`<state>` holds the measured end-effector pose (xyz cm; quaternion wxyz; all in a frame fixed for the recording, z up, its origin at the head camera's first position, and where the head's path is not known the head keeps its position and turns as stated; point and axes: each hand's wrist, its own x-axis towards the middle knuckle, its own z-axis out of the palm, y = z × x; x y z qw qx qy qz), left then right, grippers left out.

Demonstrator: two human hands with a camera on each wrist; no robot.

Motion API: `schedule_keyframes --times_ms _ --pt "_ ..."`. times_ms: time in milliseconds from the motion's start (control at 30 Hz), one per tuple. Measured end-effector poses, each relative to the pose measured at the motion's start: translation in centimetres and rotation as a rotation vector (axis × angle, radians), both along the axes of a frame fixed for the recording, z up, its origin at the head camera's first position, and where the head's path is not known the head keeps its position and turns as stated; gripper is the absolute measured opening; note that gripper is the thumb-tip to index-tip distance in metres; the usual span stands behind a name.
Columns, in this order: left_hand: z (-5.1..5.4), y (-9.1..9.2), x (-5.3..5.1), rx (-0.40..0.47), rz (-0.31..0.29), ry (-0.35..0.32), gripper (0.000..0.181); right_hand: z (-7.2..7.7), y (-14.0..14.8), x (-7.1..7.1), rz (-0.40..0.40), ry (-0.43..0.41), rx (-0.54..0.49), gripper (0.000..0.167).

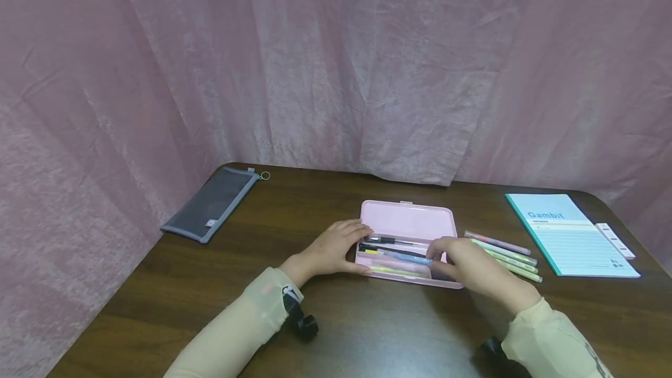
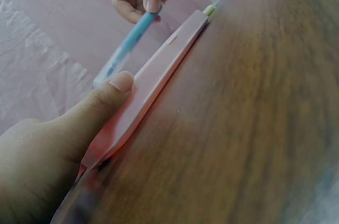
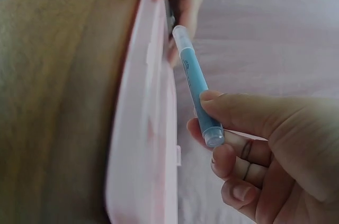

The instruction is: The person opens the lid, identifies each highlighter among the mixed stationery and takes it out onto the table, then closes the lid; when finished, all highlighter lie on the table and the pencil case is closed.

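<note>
The blue pen (image 1: 405, 257) is pinched in the right hand (image 1: 467, 261) over the open pink box (image 1: 409, 219), which the left hand (image 1: 332, 248) grips, with some pens (image 1: 387, 240) already inside and four markers (image 1: 511, 254) still outside.

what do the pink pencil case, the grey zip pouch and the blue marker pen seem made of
Pink pencil case: probably plastic; rigid walls with a smooth, soft sheen.
Grey zip pouch: perhaps matte mesh, its dark panel bound in paler edging; weave too small to confirm.
Blue marker pen: likely smooth plastic, given its see-through cap.
</note>
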<state>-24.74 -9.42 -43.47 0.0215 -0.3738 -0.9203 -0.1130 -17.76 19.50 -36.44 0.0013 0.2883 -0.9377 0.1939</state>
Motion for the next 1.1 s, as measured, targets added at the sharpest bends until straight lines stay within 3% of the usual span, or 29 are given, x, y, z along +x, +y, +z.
schedule_keyframes --times_ms 533,700,1100 --pt "0.1 0.0 0.1 0.000 0.004 -0.007 0.085 2.4 3.3 1.0 -0.146 0.006 0.043 0.008" --pt "0.1 0.1 0.1 -0.003 0.007 -0.011 0.084 2.2 5.0 1.3 -0.167 0.074 0.041 0.006" --pt "0.1 0.1 0.1 0.006 -0.001 -0.014 0.084 0.6 9.7 2.6 -0.252 0.134 0.069 0.010"
